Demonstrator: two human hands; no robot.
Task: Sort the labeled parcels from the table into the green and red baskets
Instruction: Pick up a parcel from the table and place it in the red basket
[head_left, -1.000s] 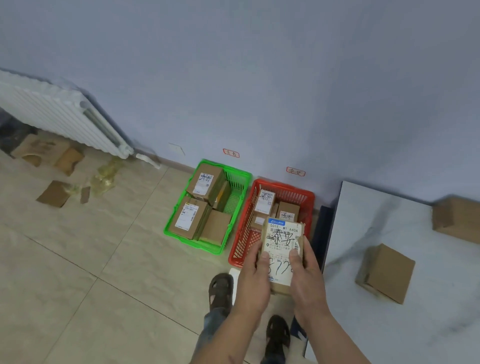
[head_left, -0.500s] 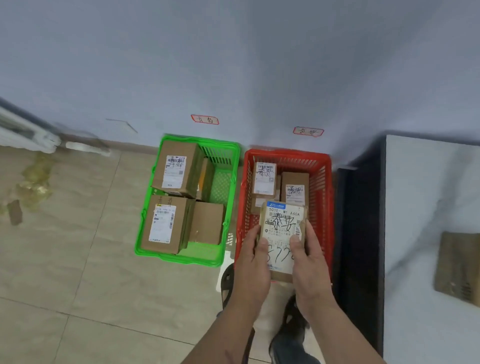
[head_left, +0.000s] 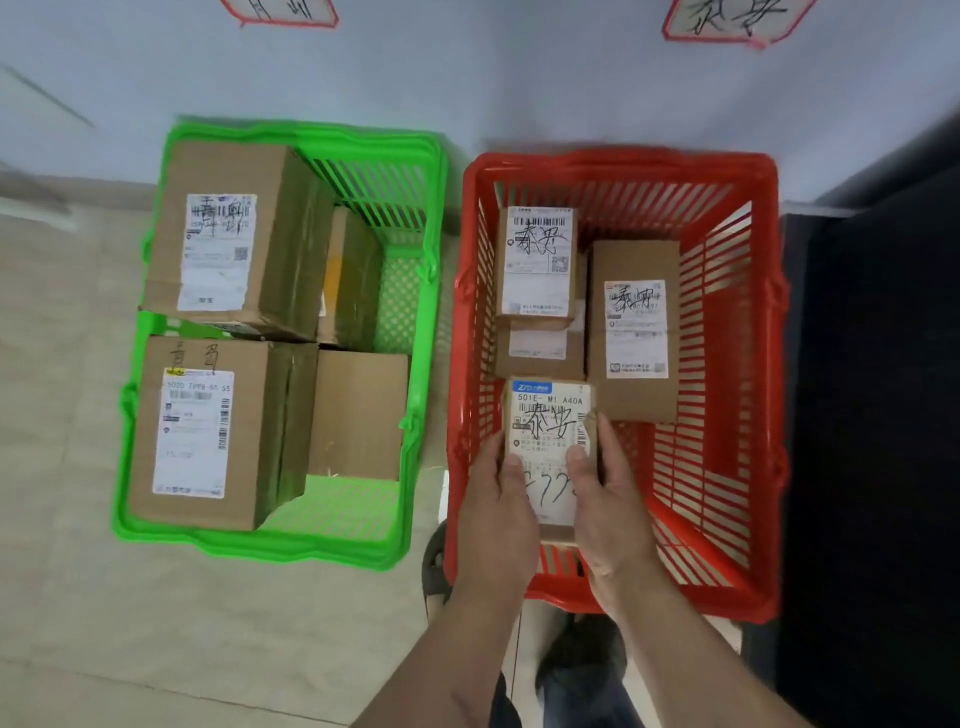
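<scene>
Your left hand (head_left: 501, 512) and right hand (head_left: 605, 501) both grip the labeled parcel (head_left: 549, 422) from either side, inside the red basket (head_left: 727, 171).

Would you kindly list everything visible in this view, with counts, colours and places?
green basket: one, green, on the floor at left.
red basket: one, red, on the floor to its right.
parcels in green basket: four visible, brown cardboard, two with white labels facing up.
parcels in red basket: three visible, brown, white labels.
held parcel: one, brown, white label, over the red basket's near end.
wall signs: two, red-outlined, one above each basket.
shoes: dark, below the red basket.
left hand: grips the parcel's left side.
right hand: grips its right side.
</scene>
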